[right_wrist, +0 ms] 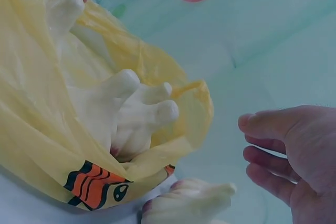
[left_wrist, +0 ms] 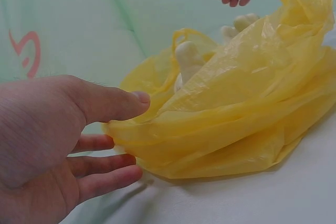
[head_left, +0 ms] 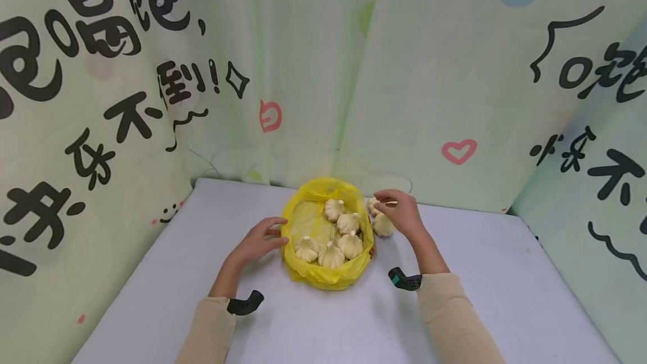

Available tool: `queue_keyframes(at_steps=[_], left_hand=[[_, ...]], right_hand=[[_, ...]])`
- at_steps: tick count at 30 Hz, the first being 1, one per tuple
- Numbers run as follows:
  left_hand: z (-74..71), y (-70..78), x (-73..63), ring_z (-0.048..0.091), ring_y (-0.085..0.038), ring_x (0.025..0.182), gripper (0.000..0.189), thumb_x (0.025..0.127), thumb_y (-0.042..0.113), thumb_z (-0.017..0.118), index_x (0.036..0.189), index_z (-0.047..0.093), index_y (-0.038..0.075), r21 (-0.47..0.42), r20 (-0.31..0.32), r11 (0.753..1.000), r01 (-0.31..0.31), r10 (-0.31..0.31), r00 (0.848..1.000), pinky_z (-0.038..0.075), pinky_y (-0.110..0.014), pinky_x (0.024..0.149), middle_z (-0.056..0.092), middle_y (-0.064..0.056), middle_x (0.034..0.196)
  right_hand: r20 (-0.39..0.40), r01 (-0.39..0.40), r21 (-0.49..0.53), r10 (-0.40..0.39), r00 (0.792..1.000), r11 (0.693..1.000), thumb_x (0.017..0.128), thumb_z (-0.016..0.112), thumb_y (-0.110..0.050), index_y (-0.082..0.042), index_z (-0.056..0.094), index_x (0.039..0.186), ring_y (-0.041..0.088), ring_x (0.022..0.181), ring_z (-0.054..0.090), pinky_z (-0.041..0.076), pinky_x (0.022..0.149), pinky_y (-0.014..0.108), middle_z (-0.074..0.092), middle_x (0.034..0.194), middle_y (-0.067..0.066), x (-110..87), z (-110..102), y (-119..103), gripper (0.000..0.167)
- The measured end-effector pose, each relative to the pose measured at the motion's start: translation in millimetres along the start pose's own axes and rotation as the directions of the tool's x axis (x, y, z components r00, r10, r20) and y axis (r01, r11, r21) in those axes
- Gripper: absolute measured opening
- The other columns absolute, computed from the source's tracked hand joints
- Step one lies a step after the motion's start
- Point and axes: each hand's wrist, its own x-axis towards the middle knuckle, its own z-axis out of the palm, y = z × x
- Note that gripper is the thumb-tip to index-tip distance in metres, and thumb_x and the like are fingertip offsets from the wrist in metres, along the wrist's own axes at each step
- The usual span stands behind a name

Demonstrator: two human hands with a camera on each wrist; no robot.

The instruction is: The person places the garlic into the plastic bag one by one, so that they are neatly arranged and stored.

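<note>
A yellow plastic bag (head_left: 333, 281) sits on the table with its mouth spread wide, and several garlic bulbs (head_left: 331, 255) lie inside it. Against its left side, the fingers of my left hand (head_left: 256, 242) are spread and touch the plastic (left_wrist: 226, 150) lightly. Two more garlic bulbs, one nearer (head_left: 383, 227) and one farther (head_left: 373, 206), lie outside the bag on its right. My right hand (head_left: 402, 213) hovers over them with loosely bent fingers and nothing in its grasp. In the right wrist view, a gap separates that hand (right_wrist: 310, 156) from the nearest loose bulb (right_wrist: 189, 203).
A white-covered table (head_left: 323, 330) carries everything. Pale green curtains (head_left: 303, 72) with black lettering and pink hearts stand behind it and along both sides. An orange and black printed figure (right_wrist: 97, 184) shows low on the bag. Each wrist wears a black camera mount (head_left: 246, 303).
</note>
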Motion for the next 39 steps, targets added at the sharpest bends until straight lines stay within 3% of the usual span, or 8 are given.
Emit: queue_keyframes(at_steps=[20, 39], left_hand=[[-2.4, 3.7, 0.6, 0.056, -0.031, 0.123, 0.048, 0.090, 0.026, 0.068, 0.136, 0.053, 0.018, -0.012, 0.005, 1.000, -0.019, 0.019, 1.000, 0.050, -0.047, 0.098, 0.045, -0.009, 0.146], [-0.9, 2.1, -1.8, 0.057, -0.031, 0.121, 0.049, 0.089, 0.026, 0.069, 0.135, 0.054, 0.017, -0.020, -0.004, 1.000, -0.022, 0.022, 1.000, 0.050, -0.047, 0.099, 0.046, -0.009, 0.145]], right_hand=[[0.045, -0.049, -0.006, 0.050, 0.998, 0.999, 0.089, 0.068, -0.008, 0.003, 0.065, 0.120, 0.035, 0.104, 0.064, 0.054, 0.093, 0.049, 0.067, 0.113, 0.021, -6.5, -5.7, 30.7, 0.033], [-0.031, -0.111, -0.042, 0.110, 0.993, 0.993, 0.088, 0.068, -0.006, 0.003, 0.067, 0.115, 0.035, 0.101, 0.066, 0.056, 0.087, 0.047, 0.068, 0.109, 0.022, -15.1, 6.0, 48.6, 0.028]])
